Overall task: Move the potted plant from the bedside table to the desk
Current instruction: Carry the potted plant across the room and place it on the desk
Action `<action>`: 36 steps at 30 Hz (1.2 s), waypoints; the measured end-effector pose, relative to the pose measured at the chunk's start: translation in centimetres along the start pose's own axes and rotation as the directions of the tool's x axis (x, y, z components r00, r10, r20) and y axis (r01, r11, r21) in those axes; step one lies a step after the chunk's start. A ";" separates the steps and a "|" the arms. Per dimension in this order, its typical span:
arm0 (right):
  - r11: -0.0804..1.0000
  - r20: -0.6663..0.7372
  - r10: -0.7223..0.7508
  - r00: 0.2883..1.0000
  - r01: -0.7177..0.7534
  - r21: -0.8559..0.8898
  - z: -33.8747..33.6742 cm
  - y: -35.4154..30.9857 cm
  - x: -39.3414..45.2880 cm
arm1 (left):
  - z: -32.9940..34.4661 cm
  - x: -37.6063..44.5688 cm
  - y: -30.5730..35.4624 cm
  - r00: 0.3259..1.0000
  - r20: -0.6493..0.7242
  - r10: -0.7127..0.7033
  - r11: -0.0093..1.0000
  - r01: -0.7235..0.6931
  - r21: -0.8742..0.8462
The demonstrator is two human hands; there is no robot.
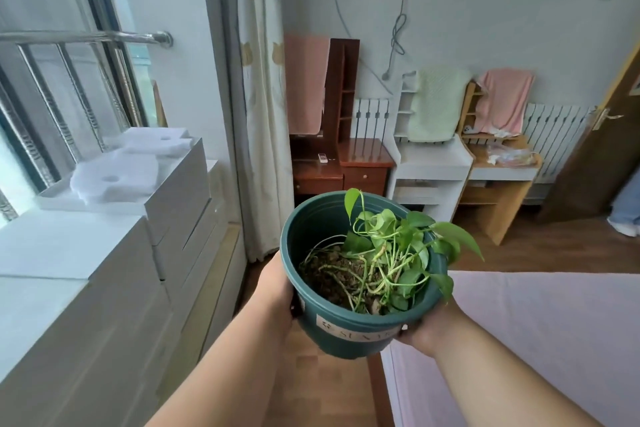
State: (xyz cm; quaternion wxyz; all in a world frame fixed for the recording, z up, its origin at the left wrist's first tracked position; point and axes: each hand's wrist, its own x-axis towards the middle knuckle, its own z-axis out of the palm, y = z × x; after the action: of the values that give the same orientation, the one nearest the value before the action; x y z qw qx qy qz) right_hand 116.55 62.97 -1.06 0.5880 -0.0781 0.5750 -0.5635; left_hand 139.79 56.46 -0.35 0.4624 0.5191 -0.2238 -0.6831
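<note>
A dark green plastic pot point(311, 229) with soil and a small trailing green plant point(398, 246) is held in the air at the centre of the head view, above the wooden floor. My left hand point(277, 291) grips the pot's left side. My right hand point(426, 326) holds its lower right side, partly hidden by the pot and leaves. Against the far wall stand three small desks: a dark red-brown one point(363, 156), a white one point(433, 163) and a light wood one point(502, 170).
Stacked white boxes point(104, 253) with white foam pieces on top fill the left, below a window with a metal rail. A cream curtain point(259, 114) hangs beside them. A pink-covered bed point(536, 340) lies at lower right. A brown door point(595, 149) stands open at far right.
</note>
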 end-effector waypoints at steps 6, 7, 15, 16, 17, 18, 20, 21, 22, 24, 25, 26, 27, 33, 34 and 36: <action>0.999 0.014 0.020 1.000 -0.021 0.039 7.2 -1.2 6.7 | -1.3 8.6 4.4 0.997 0.080 0.003 0.999 0.001 -0.050; 0.999 0.023 0.029 0.999 -0.030 0.028 8.2 -1.5 7.6 | -1.3 10.0 4.9 0.996 0.091 -0.005 0.999 0.008 -0.043; 0.997 0.069 0.059 0.996 -0.062 0.036 13.4 -5.8 17.8 | 1.7 21.9 9.0 0.999 0.044 0.023 0.999 -0.021 -0.039; 0.999 0.058 0.045 0.997 -0.047 0.018 13.9 -6.7 19.4 | 2.5 23.5 9.5 0.999 0.042 0.030 0.999 -0.028 -0.042; 0.999 0.036 0.033 0.999 -0.033 0.002 14.6 -7.8 21.2 | 3.5 25.4 9.9 0.999 0.036 0.030 0.998 -0.029 -0.050; 1.000 0.008 0.022 1.000 -0.022 0.001 15.4 -8.8 22.3 | 4.3 26.8 10.3 0.999 0.036 0.031 0.998 -0.029 -0.048; 1.000 -0.020 0.025 0.999 -0.025 -0.012 16.7 -11.2 25.9 | 6.2 30.3 11.2 0.999 0.035 0.027 0.998 -0.025 -0.053; 0.999 -0.032 0.031 0.999 -0.031 -0.018 17.4 -12.2 27.6 | 7.1 31.8 11.8 0.999 0.020 0.030 0.998 -0.029 -0.051; 0.999 -0.033 0.038 0.999 -0.038 -0.004 17.9 -13.1 29.5 | 7.9 33.3 12.3 0.999 0.003 0.042 0.998 -0.041 -0.046; 0.998 -0.020 0.070 0.997 -0.070 0.007 19.0 -15.0 33.1 | 9.4 35.9 13.5 0.998 -0.008 0.066 0.996 -0.066 -0.052; 0.997 -0.013 0.081 0.997 -0.081 -0.003 19.7 -16.1 34.9 | 10.2 37.3 14.3 0.998 0.002 0.064 0.996 -0.064 -0.060; 0.997 -0.009 0.081 0.997 -0.081 0.003 20.3 -17.0 36.4 | 10.9 38.5 15.0 0.998 0.011 0.063 0.996 -0.063 -0.060; 0.997 -0.005 0.073 0.997 -0.073 0.006 21.0 -17.9 38.1 | 11.6 39.6 15.7 0.998 0.018 0.064 0.995 -0.063 -0.072; 0.996 -0.005 0.048 0.999 -0.048 -0.073 25.4 -21.8 45.8 | 14.3 47.5 20.3 0.998 -0.002 0.063 0.995 -0.063 -0.079; 0.996 -0.002 0.044 0.999 -0.044 -0.080 26.3 -22.3 47.3 | 14.6 49.3 21.1 0.998 -0.019 0.057 0.996 -0.058 -0.065; 0.996 -0.005 0.029 1.000 -0.030 -0.089 28.0 -23.4 50.6 | 15.2 52.8 22.3 0.999 -0.036 0.037 0.999 -0.038 -0.036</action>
State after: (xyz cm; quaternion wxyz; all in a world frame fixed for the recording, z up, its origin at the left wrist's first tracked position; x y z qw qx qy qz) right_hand 109.53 1.09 -4.33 0.5912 -0.0948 0.6017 -0.5286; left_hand 133.01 -2.38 -3.83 0.4886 0.5183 -0.2127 -0.6689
